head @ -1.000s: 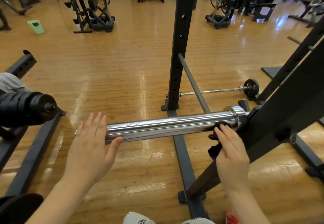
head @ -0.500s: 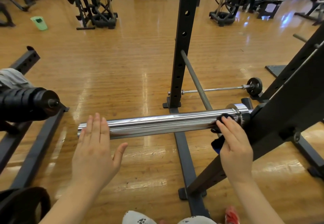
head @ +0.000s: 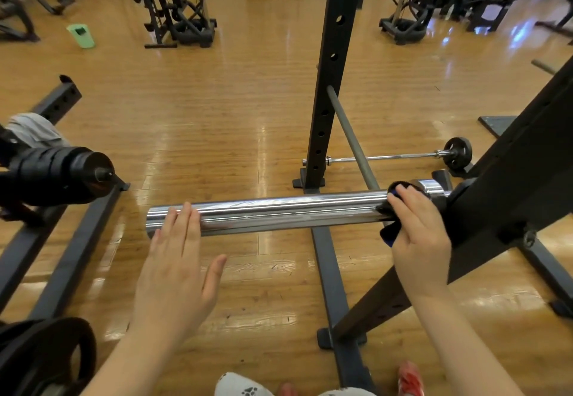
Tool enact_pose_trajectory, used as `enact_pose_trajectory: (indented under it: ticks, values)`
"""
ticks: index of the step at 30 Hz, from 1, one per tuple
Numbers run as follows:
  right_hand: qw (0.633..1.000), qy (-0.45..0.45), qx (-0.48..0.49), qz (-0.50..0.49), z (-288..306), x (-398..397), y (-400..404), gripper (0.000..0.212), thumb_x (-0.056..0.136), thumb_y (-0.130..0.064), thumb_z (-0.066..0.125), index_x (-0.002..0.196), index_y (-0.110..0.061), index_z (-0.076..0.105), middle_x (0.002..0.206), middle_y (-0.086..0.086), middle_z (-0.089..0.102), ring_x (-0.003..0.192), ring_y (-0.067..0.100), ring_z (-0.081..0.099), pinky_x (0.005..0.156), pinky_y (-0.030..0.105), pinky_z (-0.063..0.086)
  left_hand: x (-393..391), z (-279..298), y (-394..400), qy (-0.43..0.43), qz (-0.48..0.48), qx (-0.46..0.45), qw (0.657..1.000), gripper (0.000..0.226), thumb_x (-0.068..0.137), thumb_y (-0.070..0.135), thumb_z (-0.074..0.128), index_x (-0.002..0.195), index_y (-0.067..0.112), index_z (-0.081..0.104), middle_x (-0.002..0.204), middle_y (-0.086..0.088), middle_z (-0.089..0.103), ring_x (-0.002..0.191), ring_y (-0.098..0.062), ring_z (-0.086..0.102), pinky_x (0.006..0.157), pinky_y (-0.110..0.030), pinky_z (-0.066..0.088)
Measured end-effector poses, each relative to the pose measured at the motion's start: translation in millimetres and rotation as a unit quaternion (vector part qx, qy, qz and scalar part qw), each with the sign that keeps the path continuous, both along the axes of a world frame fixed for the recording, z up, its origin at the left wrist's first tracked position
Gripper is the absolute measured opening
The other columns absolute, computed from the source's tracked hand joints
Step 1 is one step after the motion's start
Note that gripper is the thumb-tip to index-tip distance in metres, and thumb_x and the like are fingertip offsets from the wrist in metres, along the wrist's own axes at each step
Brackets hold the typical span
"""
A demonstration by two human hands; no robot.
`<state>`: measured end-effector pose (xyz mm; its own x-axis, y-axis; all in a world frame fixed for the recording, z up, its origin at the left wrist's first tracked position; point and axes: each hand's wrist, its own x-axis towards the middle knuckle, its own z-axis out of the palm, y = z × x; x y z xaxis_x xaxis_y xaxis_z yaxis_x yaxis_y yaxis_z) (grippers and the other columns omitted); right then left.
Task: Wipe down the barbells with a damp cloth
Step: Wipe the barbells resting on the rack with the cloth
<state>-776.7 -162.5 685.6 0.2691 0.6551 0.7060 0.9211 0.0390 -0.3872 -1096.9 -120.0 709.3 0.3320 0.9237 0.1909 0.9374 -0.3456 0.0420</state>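
Observation:
A shiny chrome barbell sleeve [head: 279, 211] lies level across the middle of the view, its right end resting in the black rack [head: 508, 184]. My right hand [head: 417, 234] grips a dark cloth with a blue edge [head: 391, 231] wrapped round the sleeve next to its collar. My left hand [head: 178, 268] is flat with straight fingers, its fingertips over the sleeve's free left end; whether they touch the metal is unclear. A thinner barbell with a small black plate [head: 455, 152] lies on the floor behind.
A black rack upright [head: 330, 85] stands just beyond the sleeve, with a grey bar [head: 352, 138] leaning against it. A loaded black barbell end [head: 62, 175] juts in from the left over floor rails. A green bin [head: 81, 35] and gym machines stand far back. A black plate [head: 46, 355] sits low left.
My right hand with the cloth has slid slightly right and up onto the sleeve beside the collar. My left hand has drifted back toward me, now covering less of the sleeve's left end.

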Motion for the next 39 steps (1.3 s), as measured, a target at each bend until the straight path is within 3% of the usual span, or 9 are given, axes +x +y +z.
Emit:
enact_pose_trajectory:
  ticks: [4,9,13,15,18,24,29,34,39]
  values:
    - [1.000,0.016,-0.001,-0.005,-17.1,-7.0,-12.5,0.040,0.090,-0.002,0.034,0.121,0.004,0.059,0.124,0.017,0.058,0.126,0.024,0.044,0.112,0.026,0.028,4.8,-1.1,9.3,0.009,0.007,0.039,0.999,0.078,0.093,0.054,0.025,0.136,-0.009,0.044,0.142,-0.024,0.044,0.133,-0.035,0.039,0.111,-0.044,0.022]
    - [0.999,0.030,0.000,-0.013,-15.6,-9.9,-17.4,0.040,0.090,-0.004,0.034,0.118,0.005,0.061,0.124,0.009,0.055,0.124,0.021,0.045,0.112,0.018,0.026,3.5,6.9,27.0,0.012,-0.015,0.034,0.999,0.084,0.096,0.059,0.017,0.131,-0.010,0.050,0.133,-0.026,0.052,0.125,-0.038,0.050,0.105,-0.047,0.033]
    - [0.999,0.046,-0.002,-0.029,-0.7,-9.8,-8.1,0.038,0.087,0.013,0.045,0.121,0.004,0.060,0.124,0.014,0.059,0.125,0.024,0.047,0.111,0.022,0.028,6.8,13.9,44.9,0.051,-0.009,0.016,0.999,0.093,0.095,0.064,0.010,0.123,-0.012,0.056,0.124,-0.027,0.059,0.115,-0.040,0.058,0.100,-0.050,0.036]
    - [0.998,0.053,-0.012,-0.038,3.5,-12.0,-2.7,0.041,0.085,0.017,0.047,0.121,0.004,0.059,0.126,0.017,0.059,0.125,0.027,0.047,0.110,0.027,0.028,10.7,20.3,55.2,0.055,-0.008,0.015,0.998,0.102,0.089,0.070,0.002,0.128,-0.010,0.053,0.130,-0.024,0.056,0.121,-0.037,0.054,0.105,-0.047,0.034]
    - [0.998,0.038,-0.024,-0.033,-2.6,-12.8,-4.2,0.039,0.086,0.006,0.043,0.122,0.003,0.060,0.126,0.016,0.059,0.126,0.024,0.046,0.112,0.017,0.022,11.8,26.8,62.1,0.054,-0.018,-0.008,0.998,0.107,0.078,0.073,-0.004,0.144,-0.003,0.035,0.148,-0.017,0.039,0.139,-0.029,0.034,0.116,-0.038,0.015]
    - [0.999,0.042,-0.021,-0.016,-15.2,-11.1,-28.1,0.042,0.089,-0.008,0.033,0.122,0.002,0.057,0.126,0.005,0.052,0.125,0.019,0.043,0.113,0.017,0.023,-3.1,12.2,20.7,-0.034,-0.008,0.036,0.999,0.083,0.100,0.057,0.012,0.133,-0.012,0.045,0.138,-0.026,0.047,0.129,-0.039,0.044,0.111,-0.038,0.017]
    - [0.998,0.049,0.000,-0.026,2.2,-9.7,-7.7,0.041,0.090,-0.007,0.033,0.120,0.003,0.059,0.124,0.012,0.058,0.125,0.022,0.044,0.112,0.026,0.027,-8.7,-2.2,8.8,0.002,0.014,0.025,1.000,0.081,0.100,0.054,0.017,0.135,-0.016,0.037,0.142,-0.030,0.038,0.134,-0.034,0.026,0.115,-0.029,0.003]
    - [0.999,0.041,-0.009,-0.019,-4.0,-14.7,-2.3,0.042,0.089,-0.009,0.034,0.120,0.003,0.059,0.123,0.019,0.060,0.124,0.025,0.045,0.113,0.019,0.023,-5.6,-8.8,22.2,0.012,0.027,0.051,0.998,0.083,0.097,0.057,0.017,0.136,-0.013,0.039,0.143,-0.028,0.038,0.134,-0.038,0.033,0.111,-0.039,0.012]
    - [0.999,0.047,-0.015,-0.017,-14.5,-16.3,-15.4,0.040,0.090,-0.008,0.034,0.123,0.000,0.055,0.127,0.010,0.053,0.127,0.022,0.041,0.113,0.021,0.022,-6.8,-8.8,23.9,0.006,0.017,0.065,0.998,0.084,0.097,0.057,0.016,0.137,-0.013,0.039,0.143,-0.028,0.039,0.134,-0.037,0.032,0.110,-0.040,0.013]
